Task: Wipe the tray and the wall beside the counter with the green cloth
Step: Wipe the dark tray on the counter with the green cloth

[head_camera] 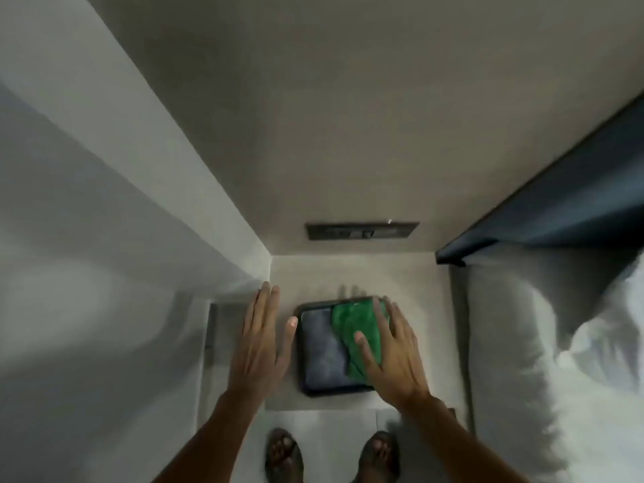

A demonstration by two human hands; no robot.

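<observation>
A dark rectangular tray (pixel 322 390) lies on the pale counter (pixel 418 280), its grey-blue floor showing on the left half. The green cloth (pixel 352 329) covers the tray's right half. My right hand (pixel 390 353) lies flat on the cloth with the fingers spread, pressing it onto the tray. My left hand (pixel 261 343) is flat and open beside the tray's left edge, the thumb tip touching the rim. The wall (pixel 348 116) rises behind the counter, and a lighter side wall (pixel 104 221) stands on the left.
A dark socket strip (pixel 362 231) is set into the back wall just above the counter. A bed with a dark headboard (pixel 557 203) and white pillow (pixel 540 343) stands close on the right. My sandalled feet (pixel 284 454) are on the floor below the counter's edge.
</observation>
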